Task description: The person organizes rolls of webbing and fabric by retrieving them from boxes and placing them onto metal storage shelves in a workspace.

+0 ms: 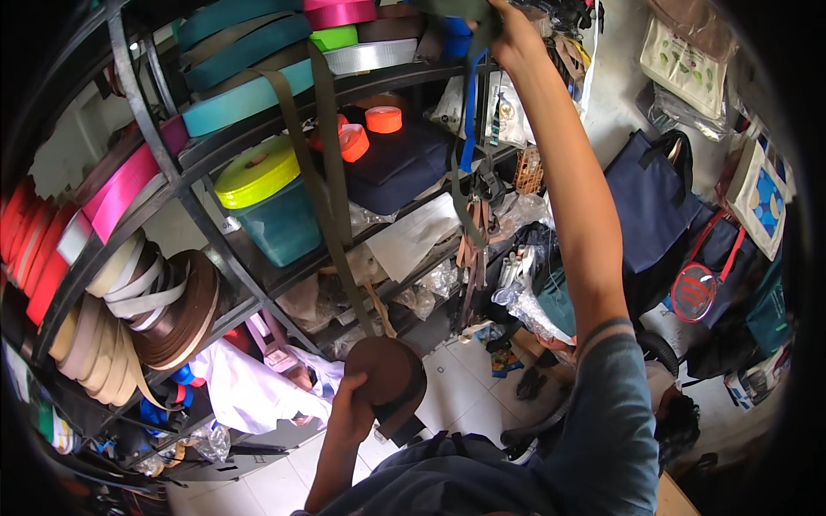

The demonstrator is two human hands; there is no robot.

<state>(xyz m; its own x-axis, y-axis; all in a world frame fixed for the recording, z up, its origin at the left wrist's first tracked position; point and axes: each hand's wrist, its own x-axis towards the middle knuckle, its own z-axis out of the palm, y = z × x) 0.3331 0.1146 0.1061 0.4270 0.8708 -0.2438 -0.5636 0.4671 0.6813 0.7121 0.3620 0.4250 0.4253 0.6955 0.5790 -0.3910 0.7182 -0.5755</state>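
Observation:
Low in the middle, my left hand (348, 411) grips a brown roll of webbing (379, 371) by its side, thumb over the flat face. My right hand (516, 39) is raised to the top shelf, closed at the edge of dark green webbing (465, 9); the upper edge of the picture cuts off part of its fingers. A blue strap (471, 112) and dark straps hang down just below that hand. A long olive strap (314, 172) drops from the shelf toward the brown roll; whether it joins the roll, I cannot tell.
A black metal rack (176, 176) carries several coloured webbing rolls, a yellow roll (265, 172) on a teal tub (277, 225), and orange rolls (384, 119) on dark blue cloth (396, 168). Bags (645, 202) hang at right. Another person's dark-haired head (680, 430) shows at lower right.

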